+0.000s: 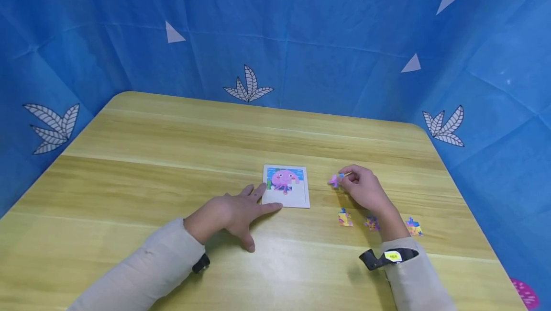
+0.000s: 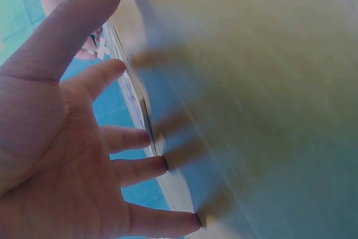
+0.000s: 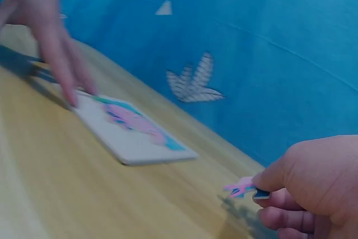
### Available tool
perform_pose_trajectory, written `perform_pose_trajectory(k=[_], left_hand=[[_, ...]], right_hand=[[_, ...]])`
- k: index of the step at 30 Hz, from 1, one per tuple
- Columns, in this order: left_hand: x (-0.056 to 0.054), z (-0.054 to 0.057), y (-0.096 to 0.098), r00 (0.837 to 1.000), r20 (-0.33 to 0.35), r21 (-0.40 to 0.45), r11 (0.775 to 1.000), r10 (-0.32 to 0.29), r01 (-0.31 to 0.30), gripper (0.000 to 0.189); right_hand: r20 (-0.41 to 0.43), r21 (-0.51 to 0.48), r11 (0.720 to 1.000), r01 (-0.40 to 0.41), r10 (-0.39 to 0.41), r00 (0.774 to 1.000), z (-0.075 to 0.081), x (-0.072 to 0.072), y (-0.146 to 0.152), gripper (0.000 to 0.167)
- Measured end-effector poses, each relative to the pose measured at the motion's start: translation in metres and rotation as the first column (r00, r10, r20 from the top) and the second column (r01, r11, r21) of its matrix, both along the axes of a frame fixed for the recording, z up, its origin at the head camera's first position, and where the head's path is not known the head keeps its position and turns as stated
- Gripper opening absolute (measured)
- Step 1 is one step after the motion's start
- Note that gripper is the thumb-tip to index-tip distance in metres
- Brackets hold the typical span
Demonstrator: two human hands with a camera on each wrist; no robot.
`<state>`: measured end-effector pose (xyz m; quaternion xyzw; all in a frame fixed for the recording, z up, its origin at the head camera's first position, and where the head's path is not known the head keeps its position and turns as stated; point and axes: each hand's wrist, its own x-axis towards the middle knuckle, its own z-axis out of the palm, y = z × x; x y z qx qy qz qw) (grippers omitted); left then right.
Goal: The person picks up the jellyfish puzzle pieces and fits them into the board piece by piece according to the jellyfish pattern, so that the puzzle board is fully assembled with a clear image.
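Observation:
A white puzzle board [image 1: 297, 200] lies flat on the table, its upper part filled with joined pieces showing a pink octopus [image 1: 282, 178]. My left hand [image 1: 241, 210], fingers spread, touches the board's left and near edges with its fingertips. To the right of the board, my right hand [image 1: 363, 187] pinches a pink and blue puzzle piece [image 1: 334, 181] between thumb and fingers. In the right wrist view this puzzle piece [image 3: 241, 187] is held just above the table.
Three loose pieces lie near the right forearm: a yellow piece [image 1: 345, 218], a purple and yellow piece [image 1: 371, 223] and a blue and yellow piece [image 1: 413, 227]. A blue curtain [image 1: 301, 38] hangs beyond the wooden table [image 1: 172, 148].

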<state>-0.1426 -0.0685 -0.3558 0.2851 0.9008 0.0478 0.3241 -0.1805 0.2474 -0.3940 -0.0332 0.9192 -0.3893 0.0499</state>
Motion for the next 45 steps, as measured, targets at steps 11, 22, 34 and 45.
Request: perform_pose_trajectory(k=[11, 22, 34, 45], left_hand=[[-0.001, 0.0, 0.0, 1.0, -0.015, -0.013, 1.0, -0.008, 0.007, 0.101], [-0.002, -0.001, 0.0, 1.0, -0.018, -0.017, 1.0, -0.013, 0.012, 0.101], [-0.002, -0.002, 0.001, 0.999, -0.029, -0.021, 1.0, -0.022, 0.022, 0.101], [-0.002, -0.002, 0.0, 0.999, -0.032, -0.026, 0.999, -0.025, 0.024, 0.101]], right_hand=[[-0.021, -0.071, 0.992, -0.101, 0.1, 0.995, -0.006, -0.005, -0.056, 0.017], [-0.028, -0.076, 0.99, -0.122, 0.12, 0.992, -0.008, -0.008, -0.078, 0.013], [-0.076, 0.071, 0.99, -0.123, 0.128, 0.989, -0.006, -0.011, -0.088, 0.012], [0.111, 0.154, 0.985, -0.072, 0.055, 0.992, -0.002, -0.021, -0.092, 0.04]])
